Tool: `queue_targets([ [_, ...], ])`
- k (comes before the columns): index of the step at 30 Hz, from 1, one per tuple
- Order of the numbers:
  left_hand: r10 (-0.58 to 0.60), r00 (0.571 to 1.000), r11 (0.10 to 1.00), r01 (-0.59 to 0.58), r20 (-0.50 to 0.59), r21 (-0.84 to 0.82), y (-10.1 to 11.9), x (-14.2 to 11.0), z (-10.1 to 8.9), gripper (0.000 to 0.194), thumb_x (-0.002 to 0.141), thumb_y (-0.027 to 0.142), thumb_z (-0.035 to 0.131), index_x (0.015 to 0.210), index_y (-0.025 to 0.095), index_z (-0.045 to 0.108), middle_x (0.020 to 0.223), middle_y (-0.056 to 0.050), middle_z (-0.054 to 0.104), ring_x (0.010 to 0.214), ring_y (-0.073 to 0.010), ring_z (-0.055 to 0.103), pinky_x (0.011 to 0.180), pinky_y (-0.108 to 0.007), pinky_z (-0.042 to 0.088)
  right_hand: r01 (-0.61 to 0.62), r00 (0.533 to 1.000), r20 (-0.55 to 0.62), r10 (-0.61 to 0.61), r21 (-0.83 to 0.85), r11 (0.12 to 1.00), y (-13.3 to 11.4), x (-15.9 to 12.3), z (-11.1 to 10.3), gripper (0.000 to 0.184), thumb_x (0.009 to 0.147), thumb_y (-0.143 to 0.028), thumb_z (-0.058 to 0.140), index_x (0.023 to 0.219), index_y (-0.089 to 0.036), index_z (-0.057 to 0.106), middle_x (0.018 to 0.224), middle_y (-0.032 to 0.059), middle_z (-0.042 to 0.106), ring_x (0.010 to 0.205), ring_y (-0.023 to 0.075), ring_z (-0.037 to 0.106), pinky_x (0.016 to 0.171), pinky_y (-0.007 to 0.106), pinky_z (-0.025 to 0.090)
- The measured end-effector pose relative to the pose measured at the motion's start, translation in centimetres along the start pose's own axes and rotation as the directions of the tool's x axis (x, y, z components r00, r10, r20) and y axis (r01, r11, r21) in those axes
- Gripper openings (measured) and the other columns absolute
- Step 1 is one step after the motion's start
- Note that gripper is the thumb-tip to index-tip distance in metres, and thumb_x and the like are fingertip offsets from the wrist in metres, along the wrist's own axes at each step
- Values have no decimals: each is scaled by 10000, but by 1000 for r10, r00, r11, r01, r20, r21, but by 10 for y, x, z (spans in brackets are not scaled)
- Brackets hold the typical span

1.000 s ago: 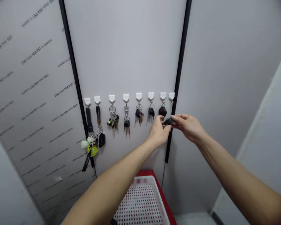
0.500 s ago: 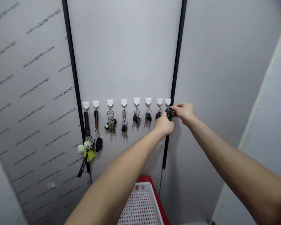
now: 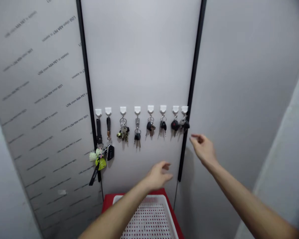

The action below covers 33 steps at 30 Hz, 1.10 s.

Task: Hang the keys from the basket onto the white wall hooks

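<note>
Several bunches of keys hang in a row from white adhesive hooks on the pale panel. My right hand is just below and right of the rightmost bunch of keys, apart from it, fingers loosely curled with a gap and nothing in them. Lower down, my left hand is over the panel above the white basket, slightly blurred, thumb and fingers apart and holding nothing. At the far left of the row hangs a bunch with a black strap and yellow-green charm; beside it is a black car key fob on a braided strap.
The perforated white basket stands on a red surface against the panel. Black strips edge the panel on both sides. A wall with printed lettering is on the left, a plain grey one on the right.
Both hands have let go of the rightmost bunch of keys, which now hangs from its hook. My left hand has dropped down and left; my right hand has moved down and right.
</note>
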<state>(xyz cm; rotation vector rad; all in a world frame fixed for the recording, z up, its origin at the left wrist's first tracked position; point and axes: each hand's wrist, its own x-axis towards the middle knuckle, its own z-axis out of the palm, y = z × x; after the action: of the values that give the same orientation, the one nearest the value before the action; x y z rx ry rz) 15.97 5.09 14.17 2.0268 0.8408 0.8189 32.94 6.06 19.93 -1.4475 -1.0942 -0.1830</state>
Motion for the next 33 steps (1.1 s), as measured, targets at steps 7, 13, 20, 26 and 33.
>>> queue_targets([
  [7, -372, 912, 925, 347, -175, -157, -99, -74, -27, 270, 537, 120, 451, 794, 190, 490, 493, 65, 373, 440, -57, 322, 454, -202, 282, -10, 469, 883, -27, 36, 999, 41, -147, 42, 224, 505, -105, 423, 624, -257, 537, 421, -39, 411, 402, 103, 389, 389, 223, 278],
  [13, -57, 931, 947, -64, -360, -315, -13, -74, -102, 603, 562, 73, 432, 1122, 174, 233, 482, 85, 332, 419, -32, 265, 423, -169, 217, -55, 580, 773, -258, 353, 934, -69, -133, 62, 600, 575, -108, 383, 1150, -203, 241, 431, -83, 346, 381, 55, 314, 403, 185, 288],
  [20, 263, 870, 788, -443, -418, -428, 69, -89, -147, 731, 593, 128, 489, 1175, 284, 74, 481, 93, 307, 405, -10, 252, 416, -145, 208, -55, 753, 410, -515, 819, 571, -181, -98, 31, 673, 652, -205, 446, 1184, -296, 46, 460, -91, 343, 376, 55, 311, 388, 197, 298],
  [26, 274, 882, 784, -436, -384, -443, 64, -89, -144, 715, 595, 123, 498, 1170, 295, 108, 475, 94, 325, 401, -13, 275, 427, -147, 237, -105, 726, 440, -528, 830, 547, -182, -107, 40, 665, 655, -189, 461, 1181, -304, 72, 426, -99, 317, 369, 57, 310, 380, 199, 296],
  [33, 33, 473, 998, -68, -880, 1, -7, -79, -176, 588, 556, 176, 530, 1092, 206, 290, 822, -14, 469, 699, -85, 447, 642, -210, 344, 35, 767, 541, -345, 501, 865, -157, -99, 81, 413, 624, -237, 457, 1026, -148, 422, 560, -27, 480, 465, 61, 418, 487, 218, 364],
])
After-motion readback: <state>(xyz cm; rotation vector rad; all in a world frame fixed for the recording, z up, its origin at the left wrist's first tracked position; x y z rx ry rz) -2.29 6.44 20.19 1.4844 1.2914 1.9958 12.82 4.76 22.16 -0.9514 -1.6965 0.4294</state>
